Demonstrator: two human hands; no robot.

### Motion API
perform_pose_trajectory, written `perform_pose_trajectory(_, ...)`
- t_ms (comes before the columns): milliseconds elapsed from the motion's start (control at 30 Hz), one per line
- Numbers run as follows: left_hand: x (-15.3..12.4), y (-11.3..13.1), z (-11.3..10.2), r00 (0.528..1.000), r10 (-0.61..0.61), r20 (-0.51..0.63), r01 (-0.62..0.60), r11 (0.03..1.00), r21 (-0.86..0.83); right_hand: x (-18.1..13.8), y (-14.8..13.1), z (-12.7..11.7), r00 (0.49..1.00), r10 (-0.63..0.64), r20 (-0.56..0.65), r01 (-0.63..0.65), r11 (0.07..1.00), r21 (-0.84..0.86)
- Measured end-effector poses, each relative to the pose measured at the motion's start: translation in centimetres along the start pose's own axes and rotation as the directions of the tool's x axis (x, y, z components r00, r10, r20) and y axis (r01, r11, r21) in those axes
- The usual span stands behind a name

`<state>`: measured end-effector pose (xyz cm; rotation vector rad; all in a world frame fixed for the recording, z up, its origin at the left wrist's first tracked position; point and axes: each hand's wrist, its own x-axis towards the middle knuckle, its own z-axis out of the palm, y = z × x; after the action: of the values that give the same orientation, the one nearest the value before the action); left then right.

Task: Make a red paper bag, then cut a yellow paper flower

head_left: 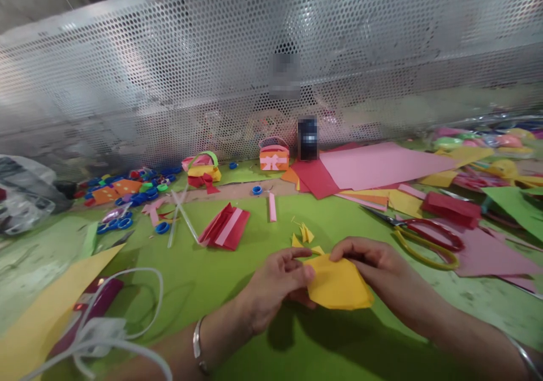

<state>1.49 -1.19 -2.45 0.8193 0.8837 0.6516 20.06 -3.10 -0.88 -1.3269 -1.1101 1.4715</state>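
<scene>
A folded piece of yellow paper (pixel 339 284) is held just above the green work surface (pixel 254 228). My left hand (pixel 280 288) pinches its left edge, thumb on top. My right hand (pixel 382 268) grips the upper right edge, with part of its fingers hidden behind the paper. Small yellow paper scraps (pixel 306 234) lie just beyond the held paper. Scissors (pixel 424 237) with red and yellow handles rest to the right of my right hand. A folded red paper piece (pixel 227 227) with a pink strip lies beyond my left hand.
Small paper bags, one orange (pixel 274 159) and one yellow (pixel 203 172), stand at the back before a perforated metal panel (pixel 212 59). Pink sheets (pixel 382 163) lie back right. A glue gun (pixel 91 307) with a white cord (pixel 160 290) is at left, near blue rings (pixel 162 228).
</scene>
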Motion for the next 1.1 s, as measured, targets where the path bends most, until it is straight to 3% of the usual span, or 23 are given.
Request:
perform_pose_trajectory(100,0.0,0.1,0.2,1.0,-0.02,-0.002,0.02,0.999,0.04,-0.1,0.0,0.0,1.0,-0.013,-0.012,0.012,0.998,-0.064)
perform_pose_trajectory(267,-0.3,1.0,0.7,0.969,0.074,-0.236,-0.047,0.992,0.119,0.1,0.7,-0.3,1.0,-0.005,-0.016,0.005,1.0,-0.007)
perform_pose_trajectory(367,-0.4,1.2,0.7,0.952,0.11,-0.286,-0.064,0.984,0.165,0.2,1.1,-0.4,0.997,0.013,0.074,-0.004,0.992,-0.129)
perform_pose_trajectory(500,-0.3,1.1,0.5,0.952,0.139,-0.272,-0.092,0.979,0.18,0.3,1.2,-0.2,0.988,0.039,0.152,0.009,0.952,-0.305)
perform_pose_trajectory(633,-0.2,0.9,0.5,0.973,0.133,-0.189,-0.106,0.983,0.147,0.4,1.0,0.0,0.989,0.046,0.14,-0.004,0.958,-0.287)
perform_pose_trajectory(767,-0.2,0.9,0.6,0.99,0.066,-0.121,-0.038,0.974,0.222,0.4,1.1,0.0,0.987,0.045,0.155,-0.005,0.968,-0.252)
perform_pose_trajectory(1100,-0.3,1.4,1.1,0.977,0.035,-0.211,0.04,0.94,0.339,0.3,1.3,-0.1,0.979,0.061,0.197,-0.008,0.966,-0.257)
